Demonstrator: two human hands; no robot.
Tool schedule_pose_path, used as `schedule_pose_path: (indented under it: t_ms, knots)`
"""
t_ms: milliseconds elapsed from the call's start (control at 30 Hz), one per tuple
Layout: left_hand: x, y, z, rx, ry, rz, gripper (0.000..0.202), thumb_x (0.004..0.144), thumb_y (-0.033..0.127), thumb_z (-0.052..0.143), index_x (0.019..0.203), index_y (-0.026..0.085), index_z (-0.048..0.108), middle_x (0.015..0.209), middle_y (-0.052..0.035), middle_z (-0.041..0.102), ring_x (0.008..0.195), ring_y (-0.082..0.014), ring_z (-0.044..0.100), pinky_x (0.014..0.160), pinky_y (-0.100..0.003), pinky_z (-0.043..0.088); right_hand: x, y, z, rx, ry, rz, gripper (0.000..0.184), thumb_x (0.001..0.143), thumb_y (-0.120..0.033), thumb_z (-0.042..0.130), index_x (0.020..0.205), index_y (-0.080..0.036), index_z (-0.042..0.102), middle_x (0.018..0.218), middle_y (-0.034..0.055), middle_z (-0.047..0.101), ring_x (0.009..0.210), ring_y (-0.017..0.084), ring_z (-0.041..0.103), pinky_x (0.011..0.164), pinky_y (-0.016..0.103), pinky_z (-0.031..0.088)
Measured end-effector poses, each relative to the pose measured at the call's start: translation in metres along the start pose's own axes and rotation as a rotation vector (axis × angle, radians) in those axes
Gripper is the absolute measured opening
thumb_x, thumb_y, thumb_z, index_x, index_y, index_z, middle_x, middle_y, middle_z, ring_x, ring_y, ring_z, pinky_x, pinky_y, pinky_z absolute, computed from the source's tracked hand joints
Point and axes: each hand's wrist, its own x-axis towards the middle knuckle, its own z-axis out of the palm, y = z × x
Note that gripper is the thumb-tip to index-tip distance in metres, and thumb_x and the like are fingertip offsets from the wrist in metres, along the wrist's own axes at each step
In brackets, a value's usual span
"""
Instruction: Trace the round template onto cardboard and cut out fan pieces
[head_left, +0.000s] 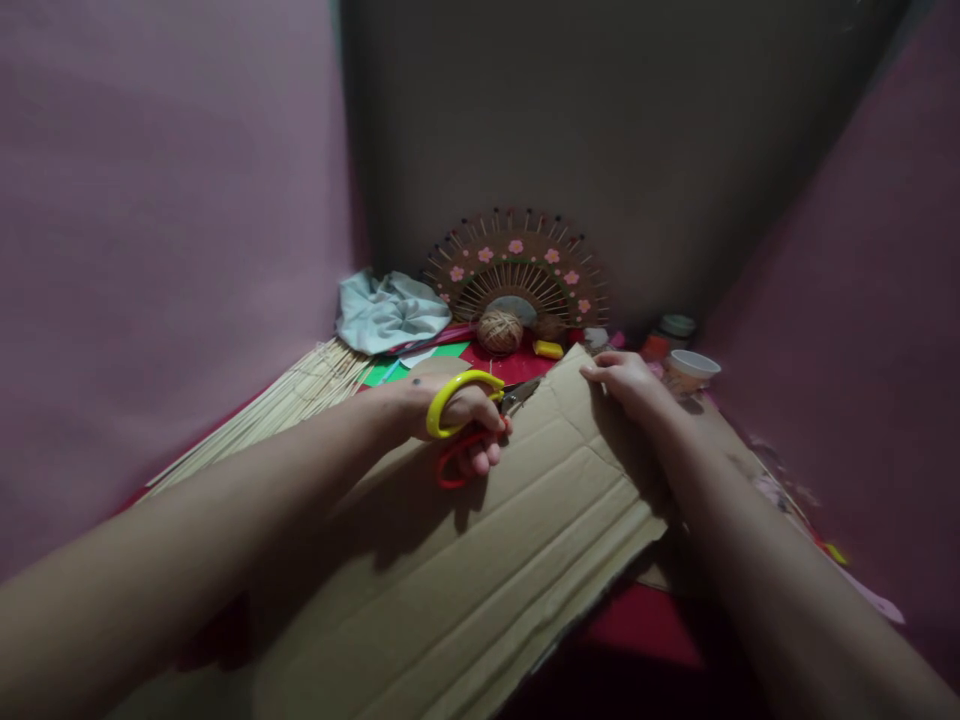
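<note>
My left hand [476, 420] is closed on a pair of scissors [459, 400] with one yellow and one red handle loop. Their blades reach the far edge of a large creased cardboard sheet [480, 540]; how far they are apart is hard to make out. At the sheet's far right corner, my right hand [626, 382] pinches the edge between thumb and fingers. The sheet slants up from near me toward the back, with fold lines running along its length and shadows of my hand and arm on it.
Behind the sheet stand a flower-painted fan [517, 262], a ball of twine [499, 332], a yellow block [548, 349] and a crumpled pale cloth [391, 312]. Thin sticks [292, 390] lie at left. A white cup [691, 370] and a jar [675, 328] are at right. Pink walls flank both sides.
</note>
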Motion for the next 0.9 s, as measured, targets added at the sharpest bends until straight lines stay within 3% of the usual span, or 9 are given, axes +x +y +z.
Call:
schedule_pose_path:
  t_ms: [167,333,467,733,800,900]
  knots:
    - [0.002,0.008,0.003,0.006,-0.053,-0.02,0.008,0.069,0.017,0.046,0.074,0.014,0.052,0.056,-0.0034,0.061,0.053,-0.0181,0.061,0.059,-0.036,0.051,-0.009,-0.004,-0.001,0.002,-0.002,-0.042,0.017,0.062,-0.033,0.061,0.062,-0.018,0.053,0.044,-0.0062,0.037,0.041,0.009,0.032,0.042,0.023,0.021]
    - [0.008,0.013,0.001,0.053,-0.129,-0.042,0.007,0.069,0.02,0.049,0.066,0.015,0.052,0.057,-0.0061,0.062,0.053,-0.0191,0.062,0.053,-0.033,0.049,-0.019,-0.01,-0.005,-0.009,0.019,-0.06,0.019,0.061,-0.035,0.061,0.063,-0.017,0.053,0.045,-0.0063,0.037,0.043,0.008,0.031,0.042,0.023,0.02]
    - [0.011,0.016,-0.002,0.089,-0.098,-0.006,0.008,0.073,0.023,0.052,0.072,0.015,0.055,0.055,-0.0023,0.062,0.045,-0.014,0.057,0.045,-0.025,0.045,-0.022,-0.011,-0.008,-0.014,0.027,-0.065,0.021,0.06,-0.036,0.062,0.06,-0.018,0.051,0.045,-0.0061,0.036,0.044,0.009,0.031,0.043,0.024,0.02]
    - [0.011,0.006,0.0,0.104,-0.035,0.057,0.016,0.078,0.029,0.052,0.077,0.015,0.058,0.042,0.0055,0.046,0.032,-0.0091,0.044,0.035,-0.02,0.035,-0.021,-0.01,-0.009,0.009,0.01,-0.046,0.03,0.056,-0.042,0.068,0.057,-0.018,0.049,0.044,-0.0062,0.036,0.044,0.009,0.031,0.043,0.024,0.019]
    - [0.01,0.005,-0.003,0.083,-0.063,0.07,0.016,0.076,0.028,0.051,0.079,0.014,0.058,0.045,0.0044,0.049,0.032,-0.0082,0.043,0.035,-0.019,0.033,-0.022,-0.011,-0.011,0.031,-0.003,-0.057,0.029,0.057,-0.039,0.068,0.057,-0.018,0.049,0.044,-0.0065,0.036,0.044,0.008,0.031,0.043,0.024,0.019]
    - [0.005,0.009,-0.008,0.063,-0.119,0.09,0.017,0.07,0.025,0.051,0.08,0.013,0.058,0.056,-0.0017,0.061,0.043,-0.0116,0.054,0.042,-0.022,0.041,-0.022,-0.013,-0.016,0.093,-0.04,-0.075,0.023,0.059,-0.034,0.067,0.06,-0.018,0.05,0.045,-0.0069,0.038,0.044,0.008,0.032,0.043,0.023,0.021]
